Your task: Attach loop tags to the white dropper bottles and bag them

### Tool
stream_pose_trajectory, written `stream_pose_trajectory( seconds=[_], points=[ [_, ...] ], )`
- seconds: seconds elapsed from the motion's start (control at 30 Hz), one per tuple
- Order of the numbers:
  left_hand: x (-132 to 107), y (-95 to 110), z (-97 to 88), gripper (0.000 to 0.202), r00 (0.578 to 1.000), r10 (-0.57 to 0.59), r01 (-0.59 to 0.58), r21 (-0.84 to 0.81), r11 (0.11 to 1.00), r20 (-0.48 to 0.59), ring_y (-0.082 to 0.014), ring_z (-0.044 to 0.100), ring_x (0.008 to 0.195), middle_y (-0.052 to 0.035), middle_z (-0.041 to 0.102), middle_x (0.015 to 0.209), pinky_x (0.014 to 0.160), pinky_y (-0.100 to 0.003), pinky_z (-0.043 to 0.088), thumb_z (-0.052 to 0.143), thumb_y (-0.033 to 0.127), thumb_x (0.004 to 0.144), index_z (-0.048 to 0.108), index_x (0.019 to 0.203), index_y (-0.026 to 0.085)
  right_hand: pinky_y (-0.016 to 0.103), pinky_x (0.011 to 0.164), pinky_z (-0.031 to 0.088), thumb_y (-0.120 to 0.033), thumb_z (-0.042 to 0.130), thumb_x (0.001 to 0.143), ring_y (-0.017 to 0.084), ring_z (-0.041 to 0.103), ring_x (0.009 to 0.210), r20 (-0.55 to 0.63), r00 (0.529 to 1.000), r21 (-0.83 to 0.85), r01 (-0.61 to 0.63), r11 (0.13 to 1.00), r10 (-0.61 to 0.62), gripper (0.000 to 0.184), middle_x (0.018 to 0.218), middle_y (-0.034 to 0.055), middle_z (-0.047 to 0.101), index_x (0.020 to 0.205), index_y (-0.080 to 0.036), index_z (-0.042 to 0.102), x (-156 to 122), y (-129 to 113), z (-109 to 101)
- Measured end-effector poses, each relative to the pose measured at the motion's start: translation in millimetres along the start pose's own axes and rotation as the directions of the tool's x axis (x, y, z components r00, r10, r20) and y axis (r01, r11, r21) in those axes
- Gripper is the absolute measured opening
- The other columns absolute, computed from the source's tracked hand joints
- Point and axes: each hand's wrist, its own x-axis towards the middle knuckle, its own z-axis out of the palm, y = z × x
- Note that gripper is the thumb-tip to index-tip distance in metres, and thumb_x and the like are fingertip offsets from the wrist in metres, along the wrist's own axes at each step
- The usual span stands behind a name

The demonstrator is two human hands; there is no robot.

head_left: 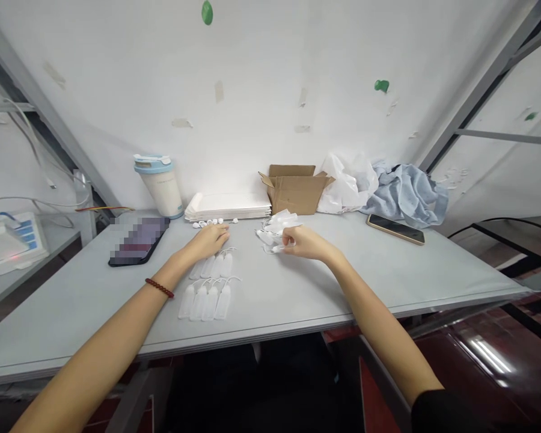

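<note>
My left hand (210, 240) rests low over the grey table, its fingers stretched to the right and seemingly holding nothing. Just beyond it lie small white round pieces (202, 224). Below that hand, flat translucent white tags with thin loops lie in two rows, a front row (206, 302) and a back row (217, 264) partly covered by the hand. My right hand (304, 242) is closed in a pinch on a white tag (277, 248) at the near edge of a loose pile of similar tags (282, 222).
Along the wall stand a cup with a blue lid (160, 186), a stack of white sheets or envelopes (229, 205), an open cardboard box (297, 193), a white plastic bag (347, 183) and a light blue cloth (406, 192). Phones lie left (139, 240) and right (395, 229).
</note>
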Motion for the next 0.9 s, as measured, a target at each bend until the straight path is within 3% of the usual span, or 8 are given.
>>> stream_pose_trajectory(
  seconds=[0.17,0.47,0.6,0.7,0.8,0.9],
  points=[
    [-1,-3,-2.5,0.036,1.000,0.014,-0.014,0.029,0.999,0.008,-0.0292,0.064,0.113,-0.0120,0.071,0.119,0.100,-0.040,0.045,0.038,0.032,0.086,0.056,0.056,0.022,0.025,0.061,0.029,-0.018,0.065,0.077,0.014,0.048,0.072,-0.003,1.000,-0.064,-0.016,0.998,0.016,0.010,0.081,0.0035,0.059,0.074,-0.018,0.055,-1,-7,5],
    [-1,-4,-2.9,0.021,0.998,-0.001,0.002,0.010,1.000,-0.064,-0.0259,0.069,0.086,-0.0085,0.076,0.094,0.085,-0.037,0.050,0.050,0.029,0.075,0.065,0.063,0.021,0.025,0.062,0.030,-0.010,0.061,0.078,0.015,0.049,0.073,-0.059,0.998,-0.093,-0.010,0.996,0.004,0.010,0.084,0.0051,0.060,0.075,-0.017,0.055,-1,-15,8],
    [-2,-3,-3.5,0.015,0.995,-0.057,0.057,-0.002,0.998,-0.083,-0.0222,0.066,0.071,-0.0054,0.074,0.076,0.075,-0.033,0.050,0.052,0.024,0.071,0.066,0.067,0.022,0.026,0.068,0.034,-0.015,0.060,0.083,0.017,0.053,0.078,-0.114,0.991,-0.053,0.067,0.996,-0.073,0.004,0.092,0.0079,0.063,0.087,-0.016,0.059,1,-22,21],
    [-2,-1,-3.4,0.016,0.990,-0.088,0.089,0.007,0.996,-0.109,-0.0215,0.065,0.067,-0.0049,0.071,0.070,0.071,-0.032,0.049,0.051,0.022,0.070,0.066,0.072,0.020,0.029,0.076,0.040,-0.017,0.054,0.089,0.018,0.056,0.084,-0.101,0.976,0.031,0.196,0.980,-0.192,0.019,0.102,0.0090,0.063,0.108,-0.016,0.058,0,-35,36],
    [-3,3,-3.0,0.021,0.979,-0.113,0.115,0.001,0.993,-0.168,-0.0221,0.064,0.068,-0.0062,0.070,0.072,0.070,-0.032,0.048,0.049,0.024,0.073,0.066,0.084,0.017,0.032,0.086,0.043,-0.020,0.048,0.095,0.019,0.056,0.096,-0.015,0.937,0.115,0.348,0.930,-0.349,0.030,0.107,0.0101,0.059,0.124,-0.018,0.055,-2,-51,52],
    [-3,9,-2.5,0.026,0.961,-0.150,0.145,-0.041,0.989,-0.233,-0.0222,0.066,0.075,-0.0078,0.072,0.082,0.073,-0.032,0.049,0.048,0.025,0.076,0.065,0.093,0.016,0.035,0.091,0.044,-0.026,0.043,0.098,0.020,0.055,0.098,0.064,0.919,0.141,0.379,0.915,-0.390,0.037,0.106,0.0102,0.055,0.134,-0.020,0.052,0,-64,65]
  ],
)
